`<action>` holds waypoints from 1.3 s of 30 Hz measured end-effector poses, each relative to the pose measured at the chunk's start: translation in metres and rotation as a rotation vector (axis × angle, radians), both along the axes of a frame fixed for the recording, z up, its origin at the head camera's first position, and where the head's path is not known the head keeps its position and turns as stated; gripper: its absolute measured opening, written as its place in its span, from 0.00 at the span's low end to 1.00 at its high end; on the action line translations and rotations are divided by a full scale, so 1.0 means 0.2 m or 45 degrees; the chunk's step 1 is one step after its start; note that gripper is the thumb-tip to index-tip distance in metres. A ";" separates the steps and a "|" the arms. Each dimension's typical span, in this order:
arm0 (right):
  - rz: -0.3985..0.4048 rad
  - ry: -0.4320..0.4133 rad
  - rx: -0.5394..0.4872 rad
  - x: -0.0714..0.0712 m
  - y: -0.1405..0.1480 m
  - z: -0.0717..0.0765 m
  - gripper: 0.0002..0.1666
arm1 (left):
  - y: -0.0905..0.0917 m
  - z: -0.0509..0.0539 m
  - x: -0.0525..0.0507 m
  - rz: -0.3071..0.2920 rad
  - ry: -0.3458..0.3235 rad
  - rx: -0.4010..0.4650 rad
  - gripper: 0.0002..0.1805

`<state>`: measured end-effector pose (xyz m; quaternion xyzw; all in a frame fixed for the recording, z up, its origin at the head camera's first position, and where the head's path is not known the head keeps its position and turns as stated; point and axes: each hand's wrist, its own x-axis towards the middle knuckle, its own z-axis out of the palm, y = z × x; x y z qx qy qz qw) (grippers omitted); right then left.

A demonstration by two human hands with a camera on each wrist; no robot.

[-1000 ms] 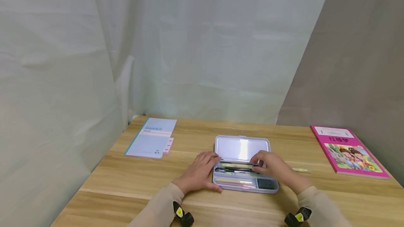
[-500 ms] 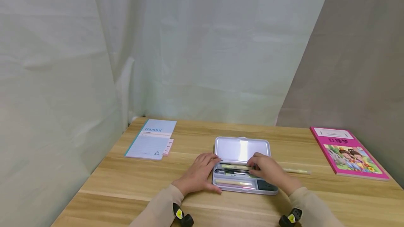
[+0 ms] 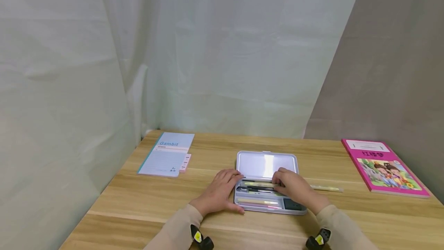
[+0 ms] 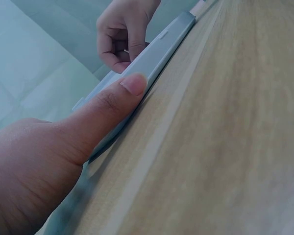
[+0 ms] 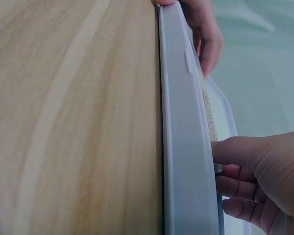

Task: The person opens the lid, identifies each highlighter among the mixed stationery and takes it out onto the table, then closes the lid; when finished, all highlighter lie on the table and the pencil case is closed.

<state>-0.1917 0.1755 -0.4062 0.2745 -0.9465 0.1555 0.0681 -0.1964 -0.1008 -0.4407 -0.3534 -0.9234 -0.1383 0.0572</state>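
An open pale pencil case (image 3: 270,210) lies on the table, several pens (image 3: 258,190) in its tray. My left hand (image 3: 219,190) rests at its left end, fingers spread at the back corner; in the left wrist view the thumb (image 4: 108,105) lies straight along the case's side (image 4: 159,46). My right hand (image 3: 296,189) reaches into the tray's right part. In the right wrist view its thumb and bent fingers (image 5: 245,188) pinch a slim pen-like item, largely hidden, just beyond the case's near wall (image 5: 188,147).
At the back left of the table (image 3: 166,207) lies a pale blue notebook (image 3: 166,157) with a pink-edged item (image 3: 185,163) partly under it. A pink picture book (image 3: 385,169) is at the far right. A light yellow pen (image 3: 327,188) lies right of the case.
My right hand has shifted a little left over the tray, its fingers lower among the pens, and more of the yellow pen shows behind it. My left hand has stayed put.
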 end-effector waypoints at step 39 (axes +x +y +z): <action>0.019 0.048 -0.055 0.07 0.21 0.18 0.08 | 0.00 0.00 0.00 0.006 -0.028 -0.005 0.57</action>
